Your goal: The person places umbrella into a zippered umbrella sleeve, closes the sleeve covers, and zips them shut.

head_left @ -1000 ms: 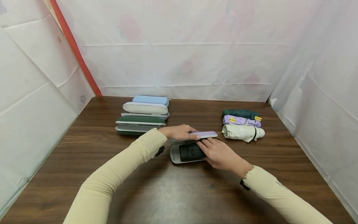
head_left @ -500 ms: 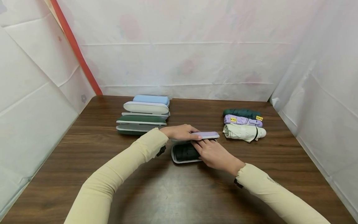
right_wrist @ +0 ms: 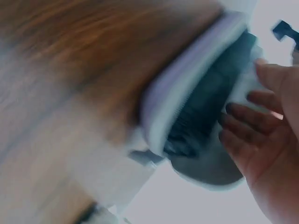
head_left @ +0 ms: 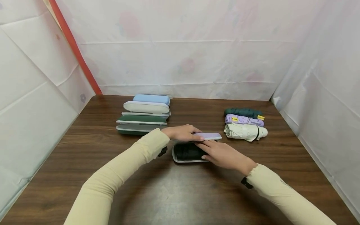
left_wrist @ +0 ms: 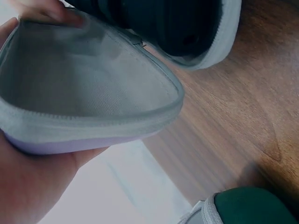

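A purple zip case [head_left: 208,136] with grey lining lies unzipped at the middle of the table, its lid raised. My left hand [head_left: 182,133] grips that lid, thumb on the near side; the left wrist view shows the lid's grey inside [left_wrist: 93,74] facing up. In the case's lower half lies a black folded umbrella [head_left: 187,152]. Over the right end of the case is my right hand [head_left: 225,154], which hides part of the umbrella. Blurred in the right wrist view, its fingers [right_wrist: 252,119] are loosely extended beside the umbrella, pinching nothing.
Back left, a green case [head_left: 142,119] and a pale-lined blue case [head_left: 147,107] gape, with a light blue case [head_left: 152,99] behind. On the right lie folded umbrellas: dark green [head_left: 242,112], purple [head_left: 243,120] and white [head_left: 244,132]. White sheeting [head_left: 180,72] surrounds the table.
The black umbrella has settled lower into the case. My right hand has shifted left, then back right along it. My left hand keeps its hold on the lid.
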Motion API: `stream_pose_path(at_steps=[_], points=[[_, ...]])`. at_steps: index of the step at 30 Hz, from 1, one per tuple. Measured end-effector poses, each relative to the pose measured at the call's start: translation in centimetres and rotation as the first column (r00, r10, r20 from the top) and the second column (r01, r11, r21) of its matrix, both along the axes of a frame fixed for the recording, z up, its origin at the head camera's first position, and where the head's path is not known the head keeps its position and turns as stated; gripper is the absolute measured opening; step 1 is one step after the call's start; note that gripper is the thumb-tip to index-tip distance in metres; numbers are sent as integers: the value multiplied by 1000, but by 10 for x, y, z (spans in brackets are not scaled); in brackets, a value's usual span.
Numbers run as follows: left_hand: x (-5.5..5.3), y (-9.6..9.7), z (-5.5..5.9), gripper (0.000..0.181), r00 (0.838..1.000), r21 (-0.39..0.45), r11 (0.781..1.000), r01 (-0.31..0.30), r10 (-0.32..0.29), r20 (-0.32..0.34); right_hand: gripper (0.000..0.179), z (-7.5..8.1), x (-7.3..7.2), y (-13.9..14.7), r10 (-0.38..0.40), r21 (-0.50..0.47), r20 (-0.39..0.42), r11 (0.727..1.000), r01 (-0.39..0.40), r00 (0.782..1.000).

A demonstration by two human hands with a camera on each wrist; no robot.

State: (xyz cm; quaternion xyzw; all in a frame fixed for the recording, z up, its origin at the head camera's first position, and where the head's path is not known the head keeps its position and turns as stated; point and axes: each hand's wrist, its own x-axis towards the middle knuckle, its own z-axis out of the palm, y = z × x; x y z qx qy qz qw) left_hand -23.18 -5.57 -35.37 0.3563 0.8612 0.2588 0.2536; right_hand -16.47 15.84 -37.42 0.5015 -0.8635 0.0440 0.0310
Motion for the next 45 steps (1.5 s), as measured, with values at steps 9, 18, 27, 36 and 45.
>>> stream_pose_path(at_steps=[9, 18, 27, 36, 45], points=[[8, 4, -3, 55, 995, -57, 998, -4, -2, -103, 33, 30, -8, 43, 56, -402, 103, 916, -10, 993], [31, 7, -15, 60, 936, -92, 996, -16, -18, -351, 31, 10, -23, 35, -12, -291, 301, 951, 104, 954], [44, 2, -25, 62, 876, -63, 998, -18, -15, -481, 38, -11, -18, 30, 110, -376, 174, 926, -37, 979], [50, -2, -32, 62, 856, -28, 1000, 10, -23, -516, 40, -25, -15, 28, 156, -361, -23, 920, -154, 987], [52, -4, -43, 63, 812, 12, 999, 30, -17, -583, 39, -23, -11, 27, 105, -245, -63, 962, -117, 992]])
